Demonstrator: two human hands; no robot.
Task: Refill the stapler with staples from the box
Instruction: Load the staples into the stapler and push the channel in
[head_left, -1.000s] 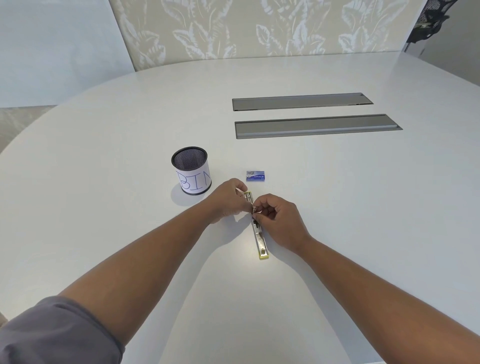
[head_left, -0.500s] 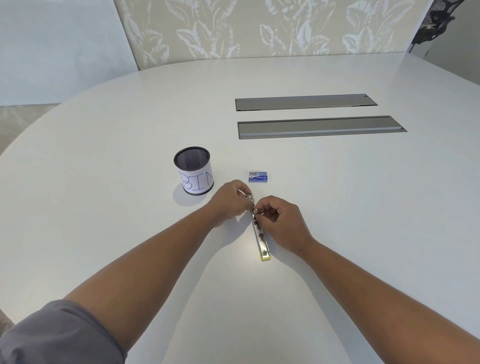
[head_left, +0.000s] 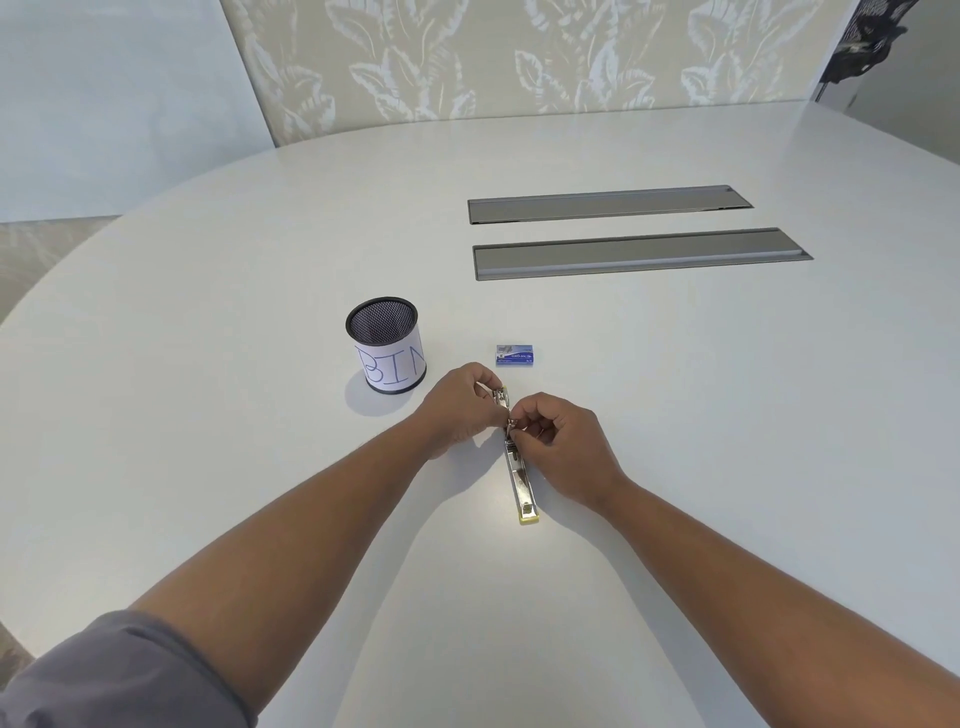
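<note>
A slim metal stapler (head_left: 521, 480) with a yellow end lies swung open flat on the white table (head_left: 675, 415), pointing toward me. My left hand (head_left: 460, 410) pinches its far half from the left. My right hand (head_left: 563, 441) pinches at the hinge in the middle; whether staples are between these fingers is too small to tell. A small blue staple box (head_left: 515, 355) rests closed on the table just beyond both hands, untouched.
A black mesh cup (head_left: 387, 344) wrapped in paper marked "BIN" stands left of the staple box. Two long grey cable hatches (head_left: 639, 253) are set into the table further back. The table's curved edge runs along the left.
Both hands stay on the stapler in nearly the same place; only the fingers shift slightly at the hinge. The box and cup have not moved.
</note>
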